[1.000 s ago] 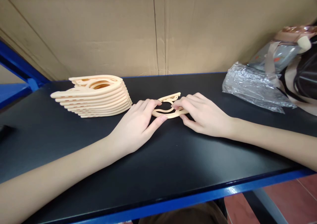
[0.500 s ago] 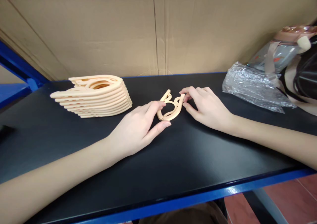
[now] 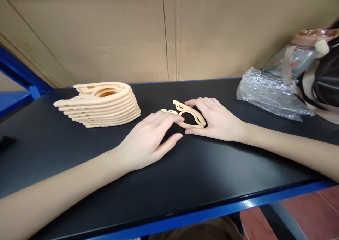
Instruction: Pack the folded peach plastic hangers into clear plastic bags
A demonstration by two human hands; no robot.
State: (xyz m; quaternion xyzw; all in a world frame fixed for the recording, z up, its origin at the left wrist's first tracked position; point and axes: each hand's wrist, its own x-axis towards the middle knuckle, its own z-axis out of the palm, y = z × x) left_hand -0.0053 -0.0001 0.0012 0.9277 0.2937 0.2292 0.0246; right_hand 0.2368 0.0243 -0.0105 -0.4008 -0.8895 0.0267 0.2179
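A small cream plastic folding hanger lies on the black shelf top between my two hands. My left hand rests on the shelf with its fingertips on the hanger's left end, fingers loosely curved. From the right, my right hand grips the piece, thumb under its near edge and fingers over its far side. A stack of several folded cream hangers stands to the left, apart from both hands.
Crumpled clear plastic bags lie at the right, with a bagged pink item and a dark object behind them. A cardboard wall closes the back. The shelf has a blue front edge and blue frame at left.
The hanger lay flat between both hands, was then tipped up and folded, and now lies lower and turned, with my right hand closed round its right side.
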